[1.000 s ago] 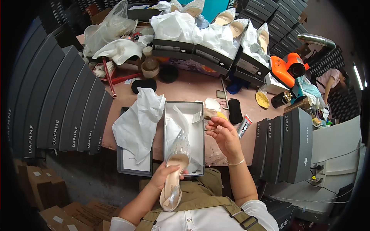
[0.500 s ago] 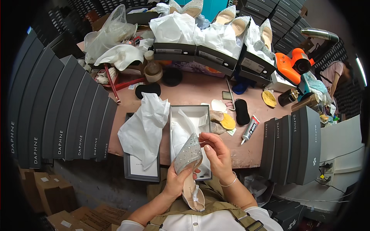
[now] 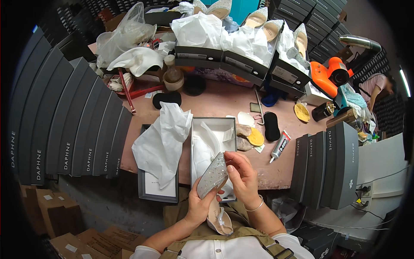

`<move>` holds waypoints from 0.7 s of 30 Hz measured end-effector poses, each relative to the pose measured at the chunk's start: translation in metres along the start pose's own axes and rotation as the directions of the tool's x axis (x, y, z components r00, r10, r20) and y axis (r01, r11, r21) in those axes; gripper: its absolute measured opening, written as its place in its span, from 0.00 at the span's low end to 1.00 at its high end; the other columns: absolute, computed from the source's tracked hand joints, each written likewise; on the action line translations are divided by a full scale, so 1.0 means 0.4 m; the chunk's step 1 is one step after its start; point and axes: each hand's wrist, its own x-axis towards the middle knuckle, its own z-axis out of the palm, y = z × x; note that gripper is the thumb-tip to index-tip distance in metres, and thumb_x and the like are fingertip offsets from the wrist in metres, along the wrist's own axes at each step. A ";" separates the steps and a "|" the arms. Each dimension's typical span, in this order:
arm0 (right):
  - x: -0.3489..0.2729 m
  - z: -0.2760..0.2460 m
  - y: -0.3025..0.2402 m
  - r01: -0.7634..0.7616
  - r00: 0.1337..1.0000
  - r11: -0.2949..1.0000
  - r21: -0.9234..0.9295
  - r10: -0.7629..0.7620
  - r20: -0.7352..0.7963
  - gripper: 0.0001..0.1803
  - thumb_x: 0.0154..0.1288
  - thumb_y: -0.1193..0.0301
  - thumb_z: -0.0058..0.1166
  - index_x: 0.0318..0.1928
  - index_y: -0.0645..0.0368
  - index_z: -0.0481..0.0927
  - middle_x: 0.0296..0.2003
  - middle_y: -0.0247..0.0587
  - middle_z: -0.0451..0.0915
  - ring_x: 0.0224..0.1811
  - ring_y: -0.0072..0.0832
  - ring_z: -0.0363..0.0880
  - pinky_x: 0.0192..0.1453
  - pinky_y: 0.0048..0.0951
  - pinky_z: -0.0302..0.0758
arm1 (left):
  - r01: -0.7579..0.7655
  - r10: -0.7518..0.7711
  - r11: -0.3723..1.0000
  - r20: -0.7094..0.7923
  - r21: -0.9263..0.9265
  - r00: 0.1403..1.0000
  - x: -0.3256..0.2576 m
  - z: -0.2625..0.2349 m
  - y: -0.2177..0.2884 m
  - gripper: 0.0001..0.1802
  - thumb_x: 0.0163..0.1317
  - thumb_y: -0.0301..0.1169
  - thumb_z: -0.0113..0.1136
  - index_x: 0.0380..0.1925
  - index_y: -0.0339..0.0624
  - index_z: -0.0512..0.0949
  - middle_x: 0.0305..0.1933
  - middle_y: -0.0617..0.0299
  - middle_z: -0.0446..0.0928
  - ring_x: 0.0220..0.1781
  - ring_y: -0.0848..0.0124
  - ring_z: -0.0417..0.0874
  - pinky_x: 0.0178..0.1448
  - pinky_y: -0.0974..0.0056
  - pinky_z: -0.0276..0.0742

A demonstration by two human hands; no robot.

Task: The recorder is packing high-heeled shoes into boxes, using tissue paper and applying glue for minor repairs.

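Observation:
My left hand (image 3: 199, 208) is wrapped round the middle of a pointed shoe (image 3: 213, 175) covered in silver glitter and stones. Its toe points up and away, and the pale insole and heel end hang toward my lap. Loosely bent, the fingers of my right hand (image 3: 243, 175) rest at the toe's right edge, with the thumb apart from them. Beyond the shoe lies an open shoe box (image 3: 235, 129) lined with white tissue (image 3: 198, 151). Left of it, crumpled white paper (image 3: 161, 142) covers part of a dark box lid (image 3: 140, 185).
Dark shoe boxes stand upright at the left (image 3: 64, 116) and right (image 3: 343, 168). A glue tube (image 3: 280, 146), a black oval pad (image 3: 271, 126) and yellow sponge pads (image 3: 255, 137) lie on the pink table (image 3: 215, 101). Open boxes of glittery shoes (image 3: 246, 67) and an orange heat tool (image 3: 323, 77) stand behind.
The shoe has tilted in my left hand, turning more of its glittery side into view. My right hand has shifted slightly down, staying at the toe. The whole view has moved a little.

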 end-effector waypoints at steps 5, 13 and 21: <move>0.000 0.003 -0.003 0.017 1.000 0.998 -0.062 -0.018 -0.002 0.17 0.64 0.79 0.50 0.54 0.66 0.75 0.48 0.46 0.76 0.46 0.30 0.78 0.52 0.28 0.74 | -0.022 0.022 0.999 -0.001 0.034 1.000 0.000 -0.009 -0.011 0.21 0.64 0.20 0.53 0.57 0.33 0.64 0.47 0.55 0.78 0.40 0.69 0.82 0.37 0.68 0.79; 0.000 0.004 -0.005 0.042 0.999 0.991 -0.127 -0.039 0.024 0.17 0.64 0.80 0.50 0.54 0.67 0.75 0.48 0.46 0.75 0.47 0.30 0.77 0.52 0.27 0.74 | -0.046 0.047 0.995 -0.009 0.091 0.999 -0.002 -0.014 -0.014 0.24 0.64 0.19 0.53 0.60 0.33 0.62 0.47 0.54 0.78 0.42 0.69 0.82 0.39 0.68 0.80; 0.005 0.009 -0.007 0.106 0.994 0.974 -0.201 -0.106 0.012 0.17 0.62 0.80 0.52 0.52 0.67 0.76 0.46 0.50 0.77 0.45 0.36 0.79 0.51 0.31 0.75 | -0.079 0.083 0.988 -0.020 0.133 0.996 -0.004 -0.018 -0.026 0.25 0.63 0.19 0.53 0.60 0.32 0.61 0.47 0.53 0.78 0.42 0.69 0.82 0.39 0.68 0.80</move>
